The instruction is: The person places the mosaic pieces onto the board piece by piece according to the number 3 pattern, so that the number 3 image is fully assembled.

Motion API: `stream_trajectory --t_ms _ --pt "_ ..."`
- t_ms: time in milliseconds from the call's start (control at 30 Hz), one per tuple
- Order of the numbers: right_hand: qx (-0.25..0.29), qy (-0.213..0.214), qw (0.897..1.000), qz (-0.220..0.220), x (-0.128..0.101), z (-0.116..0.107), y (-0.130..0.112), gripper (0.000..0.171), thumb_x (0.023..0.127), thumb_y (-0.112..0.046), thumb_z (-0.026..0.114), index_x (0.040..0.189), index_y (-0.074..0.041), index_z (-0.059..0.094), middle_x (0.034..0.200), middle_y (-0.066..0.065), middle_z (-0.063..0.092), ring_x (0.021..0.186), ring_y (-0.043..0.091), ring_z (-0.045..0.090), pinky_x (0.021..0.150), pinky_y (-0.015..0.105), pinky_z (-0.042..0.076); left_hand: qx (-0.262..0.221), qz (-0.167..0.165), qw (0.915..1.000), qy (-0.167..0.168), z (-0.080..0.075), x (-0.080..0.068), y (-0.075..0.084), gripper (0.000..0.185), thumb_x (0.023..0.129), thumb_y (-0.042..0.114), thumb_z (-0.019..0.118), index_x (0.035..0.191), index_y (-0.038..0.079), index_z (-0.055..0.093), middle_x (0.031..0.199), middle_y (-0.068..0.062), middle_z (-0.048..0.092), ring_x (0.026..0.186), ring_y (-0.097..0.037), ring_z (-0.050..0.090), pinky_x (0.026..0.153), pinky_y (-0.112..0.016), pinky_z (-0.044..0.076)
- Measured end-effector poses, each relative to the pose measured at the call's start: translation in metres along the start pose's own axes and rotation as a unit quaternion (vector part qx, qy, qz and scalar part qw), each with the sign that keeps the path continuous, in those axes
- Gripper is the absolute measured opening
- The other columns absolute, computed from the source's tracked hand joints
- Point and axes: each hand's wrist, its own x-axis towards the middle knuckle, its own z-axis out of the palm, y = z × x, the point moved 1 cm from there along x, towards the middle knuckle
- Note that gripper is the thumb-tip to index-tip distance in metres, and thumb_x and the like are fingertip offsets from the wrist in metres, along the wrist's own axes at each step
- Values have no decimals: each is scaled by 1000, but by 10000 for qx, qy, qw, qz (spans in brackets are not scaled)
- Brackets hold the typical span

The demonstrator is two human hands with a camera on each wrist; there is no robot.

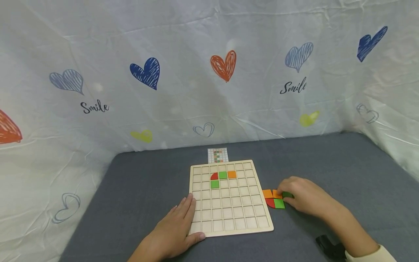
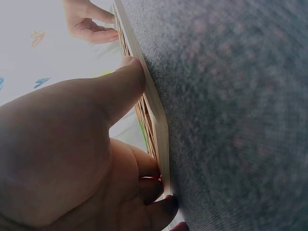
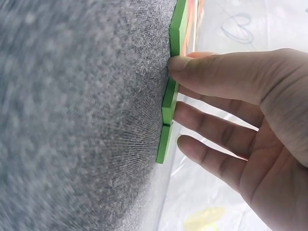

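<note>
A wooden grid board (image 1: pixel 229 222) lies on the dark cloth. On it are a red rounded tile (image 1: pixel 214 177), two green tiles (image 1: pixel 215 184) and an orange tile (image 1: pixel 232 174). My left hand (image 1: pixel 171 227) rests along the board's left edge, fingers straight, thumb at the near corner. Right of the board, my right hand (image 1: pixel 306 194) bends over loose tiles, thumb and index finger at an orange tile (image 1: pixel 276 194) and a shaded green tile (image 1: pixel 287 195). In the right wrist view, the thumb meets green tile edges (image 3: pixel 168 102); I cannot tell whether it pinches one.
Beside the right hand lie another orange tile (image 1: pixel 267 193), a red rounded tile (image 1: pixel 270 202) and a green tile (image 1: pixel 279 203). A small pattern card (image 1: pixel 224 149) sits behind the board. The dark cloth (image 1: pixel 147 182) ends at a white curtain (image 1: pixel 183 105) with printed hearts.
</note>
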Motion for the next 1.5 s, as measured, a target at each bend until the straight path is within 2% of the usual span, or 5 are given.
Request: stream_trajectory --t_ms 400,900,1233,1500 --pt "-11 62 9999 99 1 2 -1 16 73 -10 74 86 -20 70 85 -12 61 78 9 56 66 31 49 -59 -7 9999 -103 -1 1 0 91 84 67 35 144 3 14 149 -13 7 134 -27 11 102 -48 23" --pt "-402 153 9989 208 4 6 -3 20 71 -9 76 88 -16 71 85 -8 62 80 12 56 68 32 49 -2 41 10000 -43 -1 1 0 91 84 67 34 144 2 16 149 -15 9 134 -29 13 101 -49 25" --pt "-47 257 9996 110 5 5 -7 16 74 -12 74 88 -18 70 85 -12 60 76 6 56 65 29 49 44 11 10000 -69 0 1 0 91 84 68 34 144 2 15 149 -14 8 134 -28 11 102 -48 24" --pt "229 433 9987 -149 17 6 -19 13 76 -11 71 86 -20 69 82 -15 57 72 2 52 62 25 47 1 -24 10000 -90 0 1 0 90 84 68 34 144 3 15 149 -13 7 134 -28 10 103 -48 23"
